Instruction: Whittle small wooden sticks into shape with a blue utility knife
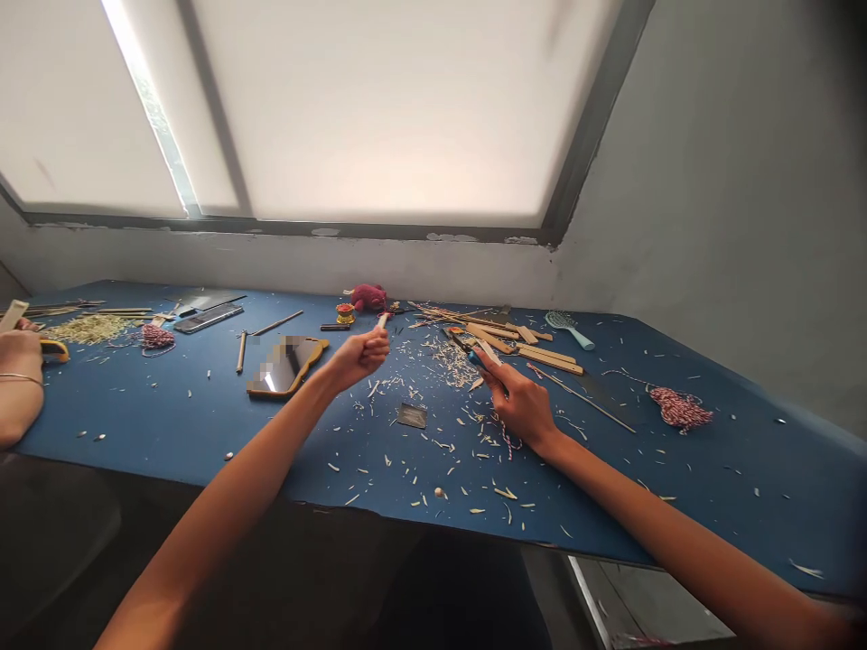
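Note:
My left hand (360,355) is closed in a fist above the table, and the pale tip of a small wooden piece (383,320) sticks up from it. Most of that piece is hidden by the fingers. To the right, my right hand (523,399) wraps round a blue-handled knife (475,358), its dark tip pointing away to the upper left. A pale flat strip (489,351) shows beside that hand's fingers; whether it is held too I cannot tell. Wood shavings (455,363) lie under and around the knife. Red-and-white string (508,441) hangs or lies below my right hand.
Bamboo strips (542,354) lie beyond my right hand, near a hairbrush (570,330). A string bundle (679,408) sits at the right. Left are a phone in an orange case (284,367) and another phone (209,317). A co-worker's hand (19,361) is at the far left.

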The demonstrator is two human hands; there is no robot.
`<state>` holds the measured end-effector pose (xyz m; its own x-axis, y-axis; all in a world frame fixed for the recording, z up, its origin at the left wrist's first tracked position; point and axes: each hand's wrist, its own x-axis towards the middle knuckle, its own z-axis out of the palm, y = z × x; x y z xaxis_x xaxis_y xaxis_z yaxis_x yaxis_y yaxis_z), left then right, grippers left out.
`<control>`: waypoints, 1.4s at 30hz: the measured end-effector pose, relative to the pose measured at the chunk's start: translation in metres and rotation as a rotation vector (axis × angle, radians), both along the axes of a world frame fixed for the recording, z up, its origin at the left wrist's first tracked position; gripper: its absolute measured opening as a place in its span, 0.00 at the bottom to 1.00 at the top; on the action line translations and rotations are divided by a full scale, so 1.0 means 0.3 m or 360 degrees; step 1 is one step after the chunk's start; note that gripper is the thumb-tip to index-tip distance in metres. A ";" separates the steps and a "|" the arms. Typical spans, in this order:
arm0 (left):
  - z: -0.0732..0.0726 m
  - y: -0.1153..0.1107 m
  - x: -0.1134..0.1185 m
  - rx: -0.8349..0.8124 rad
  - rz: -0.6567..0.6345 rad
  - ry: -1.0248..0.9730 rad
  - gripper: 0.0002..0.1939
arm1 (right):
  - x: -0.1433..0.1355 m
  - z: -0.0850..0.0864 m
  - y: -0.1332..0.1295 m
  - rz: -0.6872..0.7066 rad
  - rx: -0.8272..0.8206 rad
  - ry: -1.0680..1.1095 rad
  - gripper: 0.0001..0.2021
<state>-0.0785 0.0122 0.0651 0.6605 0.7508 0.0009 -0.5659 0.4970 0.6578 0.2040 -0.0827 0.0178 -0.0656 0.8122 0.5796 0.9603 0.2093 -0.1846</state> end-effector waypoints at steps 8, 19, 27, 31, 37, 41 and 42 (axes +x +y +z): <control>-0.092 -0.106 0.162 0.0798 0.0126 0.0759 0.17 | -0.002 0.015 -0.012 0.0137 0.0179 -0.0117 0.23; -0.093 -0.137 0.181 0.0988 0.0112 0.0841 0.20 | -0.027 0.013 -0.018 0.0336 0.0206 -0.0290 0.23; -0.087 -0.139 0.177 0.1049 0.0103 0.0779 0.18 | -0.022 0.017 -0.016 0.0333 0.0177 -0.0270 0.22; -0.082 -0.141 0.174 0.0972 0.0050 0.0680 0.17 | -0.028 0.014 -0.020 0.0315 0.0185 -0.0200 0.22; -0.088 -0.137 0.184 0.0740 0.0014 0.0534 0.15 | -0.045 0.006 -0.020 0.0273 0.0168 -0.0161 0.22; -0.024 -0.124 0.142 0.0503 0.0181 0.0184 0.10 | -0.021 0.003 -0.005 0.0122 0.0137 -0.0037 0.22; -0.005 -0.118 0.127 0.0460 0.0273 0.0036 0.10 | -0.012 0.003 -0.002 0.0068 0.0132 0.0002 0.23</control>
